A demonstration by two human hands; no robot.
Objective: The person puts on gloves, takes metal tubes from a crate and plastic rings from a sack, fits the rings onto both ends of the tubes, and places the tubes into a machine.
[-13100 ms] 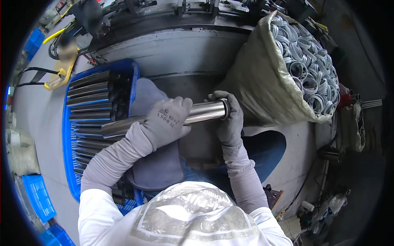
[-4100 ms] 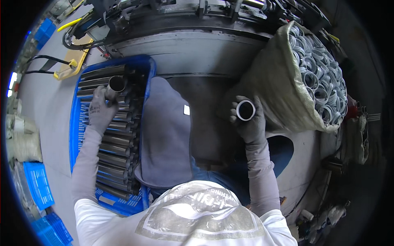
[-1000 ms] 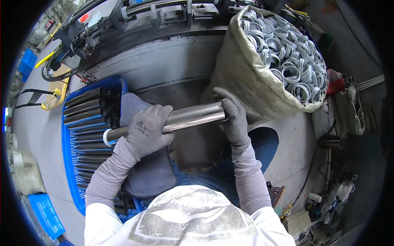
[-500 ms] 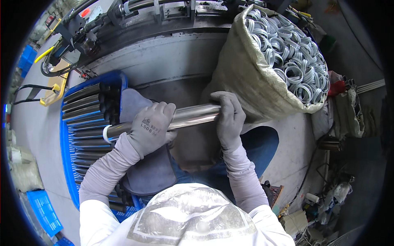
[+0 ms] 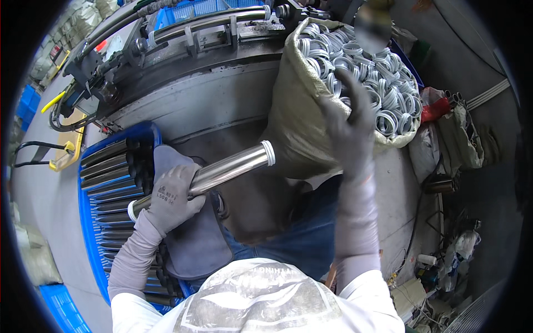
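My left hand (image 5: 173, 201), in a grey glove, is wrapped round a shiny metal tube (image 5: 233, 168) held at a slant over my lap. A white ring (image 5: 269, 153) sits on the tube's right end. Another white ring (image 5: 132, 211) shows at its left end, beyond my wrist. My right hand (image 5: 352, 125), gloved in grey and slightly blurred, is raised at the near edge of a woven sack (image 5: 294, 111). Its fingers are apart and nothing shows in them. The sack is heaped with pale grey-white rings (image 5: 397, 100).
On the left, a blue crate (image 5: 86, 222) holds several dark tubes (image 5: 114, 186) in rows. A grey pad (image 5: 194, 250) lies between it and my legs. A machine bench (image 5: 194, 83) runs along the far side, with a tube (image 5: 208, 23) on it. A blurred round object (image 5: 373, 25) shows above the sack.
My right hand has left the tube's right end and moved up and right to the sack, exposing the white ring there. My left hand has shifted slightly left and down with the tube.
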